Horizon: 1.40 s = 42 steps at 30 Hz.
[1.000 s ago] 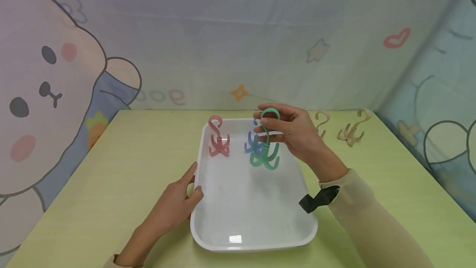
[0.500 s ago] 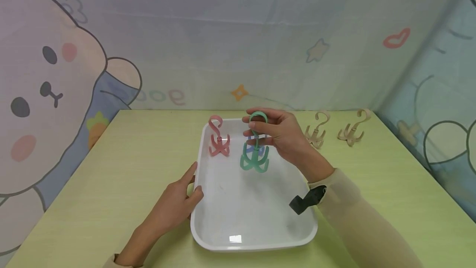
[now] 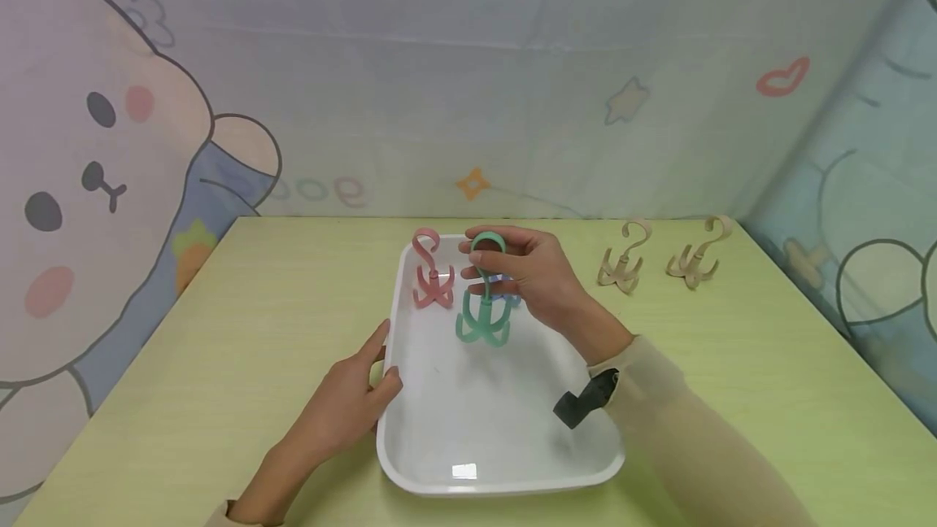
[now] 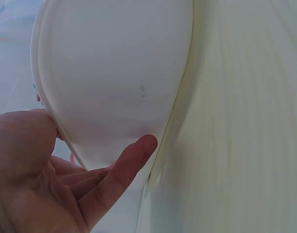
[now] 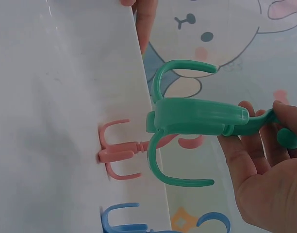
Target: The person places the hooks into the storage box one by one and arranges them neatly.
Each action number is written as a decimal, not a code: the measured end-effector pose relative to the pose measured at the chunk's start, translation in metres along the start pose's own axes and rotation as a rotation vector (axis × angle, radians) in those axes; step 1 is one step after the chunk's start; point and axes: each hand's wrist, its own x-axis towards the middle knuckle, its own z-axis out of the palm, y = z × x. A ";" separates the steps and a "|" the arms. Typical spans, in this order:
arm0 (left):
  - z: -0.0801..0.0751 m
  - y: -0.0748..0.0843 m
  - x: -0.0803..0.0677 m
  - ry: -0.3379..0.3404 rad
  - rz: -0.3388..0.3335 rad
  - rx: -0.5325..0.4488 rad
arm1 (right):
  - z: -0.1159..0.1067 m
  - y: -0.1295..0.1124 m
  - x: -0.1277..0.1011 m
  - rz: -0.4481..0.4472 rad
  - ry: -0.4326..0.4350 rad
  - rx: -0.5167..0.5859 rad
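My right hand (image 3: pixel 538 275) pinches a green swivel hook (image 3: pixel 485 324) by its curved top, its several prongs pointing down above the white tray (image 3: pixel 505 429). In the right wrist view the green hook (image 5: pixel 197 116) lies across the picture, in front of the tray. My left hand (image 3: pixel 344 393) holds the tray's left side, thumb over the rim and fingers along the outer wall; the left wrist view shows this hand (image 4: pixel 95 187) against that wall. A pink hook (image 3: pixel 434 287) stands in the tray's far left part. Beside it, a blue hook (image 5: pixel 124 227) is partly hidden behind my right hand in the head view.
Two beige hooks, a nearer one (image 3: pixel 621 271) and a farther-right one (image 3: pixel 691 267), stand on the table (image 3: pixel 241 332) to the right of the tray. A printed cloth backdrop (image 3: pixel 410 104) rises at the table's back edge.
My right hand has carried the green hook leftward and slightly nearer, over the tray. The nearer beige hook has come fully into sight. My left hand has stayed on the tray.
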 end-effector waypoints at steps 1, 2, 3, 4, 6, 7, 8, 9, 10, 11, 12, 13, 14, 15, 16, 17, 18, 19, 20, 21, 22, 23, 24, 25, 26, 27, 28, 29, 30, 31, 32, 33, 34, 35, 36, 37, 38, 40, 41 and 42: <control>0.000 0.000 0.000 0.002 0.001 0.003 | 0.001 0.001 0.000 0.000 -0.001 0.000; 0.000 0.000 0.000 0.004 0.002 0.007 | 0.001 0.001 0.000 0.000 -0.002 -0.003; 0.000 0.000 0.000 0.005 0.001 0.009 | 0.002 0.002 0.001 0.000 -0.002 -0.006; 0.000 0.001 0.000 0.005 0.000 0.009 | 0.002 0.002 0.001 0.000 -0.001 -0.008; 0.000 0.001 0.000 0.005 -0.003 0.005 | 0.002 0.003 0.002 0.002 0.000 -0.014; 0.000 0.001 0.000 0.005 -0.003 0.002 | 0.003 0.004 0.002 0.004 0.001 -0.015; 0.000 0.000 0.000 0.004 -0.004 -0.003 | 0.003 0.005 0.003 0.005 0.001 -0.015; 0.000 0.000 0.000 0.002 -0.006 -0.011 | 0.003 0.005 0.003 0.007 -0.001 -0.011; 0.000 0.000 -0.001 0.001 -0.007 -0.016 | 0.003 0.006 0.003 0.008 -0.002 -0.007; 0.000 0.000 -0.001 0.000 -0.008 -0.021 | 0.004 0.006 0.003 0.009 -0.003 -0.004; 0.000 0.000 -0.001 -0.001 -0.009 -0.025 | 0.005 0.007 0.003 0.009 -0.004 0.000; 0.000 0.000 -0.001 -0.002 -0.008 -0.026 | 0.005 0.007 0.003 0.009 -0.007 0.003; 0.000 0.000 -0.001 -0.003 -0.007 -0.026 | 0.006 0.007 0.003 0.009 -0.009 0.006; 0.000 0.000 -0.001 -0.002 -0.006 -0.023 | 0.007 0.008 0.003 0.007 -0.010 0.009; 0.000 0.000 -0.001 -0.002 -0.004 -0.019 | 0.008 0.008 0.003 0.004 -0.011 0.007; 0.000 0.000 0.000 -0.002 -0.002 -0.015 | 0.009 0.008 0.003 0.003 -0.013 0.008; 0.000 0.000 0.000 -0.001 0.000 -0.009 | 0.010 0.009 0.004 0.002 -0.016 0.009; 0.000 0.000 0.000 0.000 0.001 -0.004 | 0.011 0.009 0.004 0.002 -0.018 0.010; 0.000 0.000 0.000 0.000 0.002 -0.002 | 0.012 0.009 0.004 0.003 -0.020 0.011; 0.000 0.000 0.000 0.000 0.002 -0.001 | 0.012 0.010 0.005 0.003 -0.024 0.010; 0.000 0.000 0.000 0.000 0.001 -0.002 | 0.013 0.011 0.006 0.006 -0.028 0.008; 0.000 0.000 0.000 -0.001 0.000 -0.004 | 0.014 0.012 0.006 0.008 -0.032 0.008; 0.000 0.000 0.000 -0.002 -0.001 -0.006 | 0.015 0.012 0.007 0.009 -0.036 0.004; 0.000 0.000 0.000 -0.002 -0.001 -0.007 | 0.015 0.013 0.007 0.010 -0.039 -0.001; 0.000 0.001 0.000 -0.002 -0.003 -0.009 | 0.016 0.013 0.008 0.010 -0.041 -0.007; 0.000 0.001 -0.001 -0.002 -0.005 -0.010 | 0.017 0.014 0.008 0.008 -0.043 -0.016; 0.000 0.001 -0.001 -0.002 -0.006 -0.011 | 0.018 0.014 0.009 0.007 -0.045 -0.023; 0.000 0.001 -0.001 -0.001 -0.007 -0.010 | 0.019 0.014 0.009 0.005 -0.048 -0.033; 0.000 0.001 -0.001 0.000 -0.008 -0.009 | 0.020 0.014 0.009 0.004 -0.051 -0.040; 0.000 0.001 -0.001 0.001 -0.009 -0.008 | 0.021 0.015 0.010 0.005 -0.054 -0.049; 0.000 0.001 -0.001 0.001 -0.011 -0.009 | 0.022 0.015 0.011 0.007 -0.057 -0.056; 0.000 0.001 -0.001 0.001 -0.011 -0.009 | 0.023 0.015 0.011 0.011 -0.059 -0.062; 0.000 0.001 0.000 0.001 -0.011 -0.009 | 0.024 0.016 0.012 0.017 -0.062 -0.067; 0.000 0.001 0.000 0.002 -0.011 -0.008 | 0.025 0.016 0.013 0.023 -0.063 -0.070; 0.000 0.000 0.000 0.003 -0.011 -0.008 | 0.026 0.017 0.014 0.029 -0.062 -0.070; 0.000 0.000 0.000 0.004 -0.011 -0.009 | 0.026 0.017 0.014 0.034 -0.061 -0.069; 0.001 0.000 0.000 0.004 -0.010 -0.009 | 0.027 0.018 0.015 0.037 -0.064 -0.068; 0.001 0.000 0.000 0.006 -0.008 -0.010 | 0.029 0.019 0.016 0.043 -0.070 -0.053; 0.001 0.000 0.000 0.006 -0.007 -0.011 | 0.030 0.019 0.017 0.044 -0.074 -0.048; 0.001 0.000 0.000 0.007 -0.007 -0.012 | 0.031 0.020 0.018 0.044 -0.080 -0.040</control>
